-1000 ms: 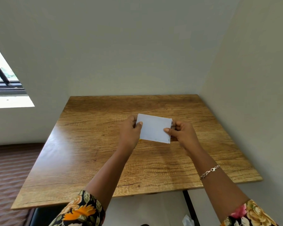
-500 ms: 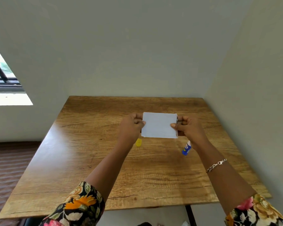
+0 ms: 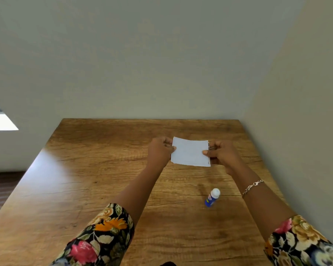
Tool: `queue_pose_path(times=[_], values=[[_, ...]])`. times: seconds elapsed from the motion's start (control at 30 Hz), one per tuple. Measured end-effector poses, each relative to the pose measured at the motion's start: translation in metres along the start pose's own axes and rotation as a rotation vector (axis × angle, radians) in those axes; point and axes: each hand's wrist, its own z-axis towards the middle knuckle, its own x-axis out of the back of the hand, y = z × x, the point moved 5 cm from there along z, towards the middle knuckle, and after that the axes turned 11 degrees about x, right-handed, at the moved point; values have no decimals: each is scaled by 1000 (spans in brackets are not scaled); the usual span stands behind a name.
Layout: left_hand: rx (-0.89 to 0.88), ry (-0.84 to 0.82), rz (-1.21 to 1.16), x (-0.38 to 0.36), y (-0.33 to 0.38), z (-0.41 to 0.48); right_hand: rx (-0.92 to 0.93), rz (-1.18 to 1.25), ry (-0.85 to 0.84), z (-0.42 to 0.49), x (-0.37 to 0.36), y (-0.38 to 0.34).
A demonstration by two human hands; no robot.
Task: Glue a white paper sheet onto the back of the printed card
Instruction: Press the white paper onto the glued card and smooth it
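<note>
Head view, single frame. Both hands are holding a white paper sheet [image 3: 189, 152] up above the far middle of the wooden bench [image 3: 85, 189], clear of the surface.

Left hand [image 3: 160, 150]: grip is pinching the sheet's left edge, thumb lying on the near face, remaining fingers curling behind.

Right hand [image 3: 222, 153]: grip is pinching the right edge, thumb tip pressing on the near face about midway down, fingers wrapping behind.

The sheet is facing the camera with its plain white side showing and is tilting slightly, the lower right corner sitting lowest. A thin dark line is showing along its right edge, which may be the printed card lying behind it; cannot tell for sure, as no printed face is showing.

A glue stick [image 3: 212, 197], blue body with white cap end, is lying on its side on the bench, nearer the camera than the sheet and between the two forearms, closer to the right one. It is touching neither arm.

A chain bracelet [image 3: 252, 187] is sitting on the right wrist. Floral sleeves [image 3: 104, 235] are covering both upper forearms. Plain walls are meeting behind the bench.
</note>
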Motion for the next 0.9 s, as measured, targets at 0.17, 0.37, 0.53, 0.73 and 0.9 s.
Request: queue_pose_path(times=[0.17, 0.37, 0.53, 0.73, 0.9], values=[[34, 29, 138, -9, -17, 19, -59, -80, -62, 16, -8, 21], [103, 79, 314, -15, -37, 36, -58, -236, -91, 30, -17, 37], [91, 106, 458, -19, -44, 40, 28, -465, -112, 31, -24, 41], [19, 133, 570, -22, -46, 35, 126, -704, -109, 32, -31, 42], [-65, 145, 752, -26, -44, 30, 128, -774, -105, 31, -32, 43]])
